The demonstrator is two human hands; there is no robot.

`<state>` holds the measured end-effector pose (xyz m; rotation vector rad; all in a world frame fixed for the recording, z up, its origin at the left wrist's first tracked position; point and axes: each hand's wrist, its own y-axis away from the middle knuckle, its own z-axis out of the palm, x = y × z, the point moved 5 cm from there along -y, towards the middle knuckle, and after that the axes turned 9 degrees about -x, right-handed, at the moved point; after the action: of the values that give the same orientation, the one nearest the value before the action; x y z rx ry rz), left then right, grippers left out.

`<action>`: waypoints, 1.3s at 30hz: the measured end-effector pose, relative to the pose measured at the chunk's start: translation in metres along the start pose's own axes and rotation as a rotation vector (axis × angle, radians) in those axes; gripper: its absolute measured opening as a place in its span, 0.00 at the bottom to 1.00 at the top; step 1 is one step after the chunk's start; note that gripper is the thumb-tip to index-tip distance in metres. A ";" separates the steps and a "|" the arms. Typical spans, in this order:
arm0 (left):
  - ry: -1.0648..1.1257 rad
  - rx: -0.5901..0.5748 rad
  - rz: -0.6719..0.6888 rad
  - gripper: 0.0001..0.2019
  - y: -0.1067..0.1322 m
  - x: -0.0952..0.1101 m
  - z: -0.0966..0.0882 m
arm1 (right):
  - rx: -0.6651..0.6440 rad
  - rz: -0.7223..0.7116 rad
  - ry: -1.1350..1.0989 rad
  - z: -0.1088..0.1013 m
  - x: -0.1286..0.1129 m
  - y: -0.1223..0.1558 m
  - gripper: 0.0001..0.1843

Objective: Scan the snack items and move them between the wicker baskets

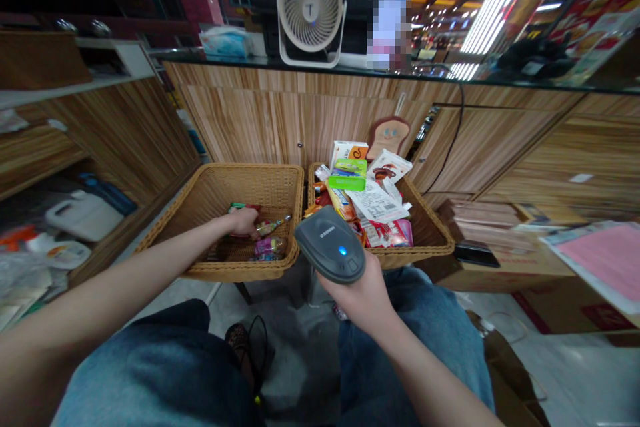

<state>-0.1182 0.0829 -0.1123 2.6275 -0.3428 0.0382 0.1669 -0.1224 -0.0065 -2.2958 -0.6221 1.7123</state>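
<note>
My left hand [243, 221] reaches into the left wicker basket [220, 180] and closes on a green and red packet [240, 207]. Beside it lie a few small snack packets, including a pink one [269, 247]. My right hand [363, 287] grips a grey handheld barcode scanner [330, 245] with a glowing blue light, held above the gap between the baskets. The right wicker basket [425, 227] is heaped with snack boxes and packets, among them a green box [347, 175] and a white printed packet [377, 201].
Wood-grain counter panels [300, 113] stand behind the baskets, with a white desk fan [310, 11] on the glass top. Shelves with a white jug [83, 215] are at left. A cardboard box [500, 267] with papers sits at right, above a tiled floor.
</note>
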 end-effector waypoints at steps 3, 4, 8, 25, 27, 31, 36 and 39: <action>-0.028 -0.007 -0.079 0.26 0.008 0.000 -0.013 | 0.000 -0.002 -0.003 0.000 -0.001 -0.001 0.04; -0.029 0.008 -0.095 0.28 0.011 0.000 -0.020 | -0.001 -0.002 -0.003 0.000 -0.001 -0.001 0.05; -0.022 0.103 -0.135 0.29 0.031 -0.002 -0.052 | 0.001 -0.004 0.011 0.000 -0.001 -0.001 0.03; 2.119 0.224 0.295 0.15 0.129 0.062 -0.037 | -0.026 -0.012 0.024 0.009 0.001 -0.003 0.07; 2.146 0.184 0.314 0.21 0.127 0.063 -0.033 | -0.026 -0.011 0.018 0.010 0.002 -0.004 0.07; 2.109 0.182 0.341 0.19 0.129 0.066 -0.030 | -0.039 -0.001 0.007 0.011 0.003 -0.005 0.06; 2.097 0.200 0.307 0.10 0.139 0.072 -0.033 | -0.063 0.003 0.020 0.013 0.001 -0.005 0.07; 2.098 0.160 0.314 0.15 0.141 0.075 -0.034 | -0.101 0.018 0.034 0.015 0.000 -0.005 0.08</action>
<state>-0.0789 -0.0386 -0.0105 1.2985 0.0732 2.4994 0.1514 -0.1193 -0.0092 -2.4001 -0.6984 1.6830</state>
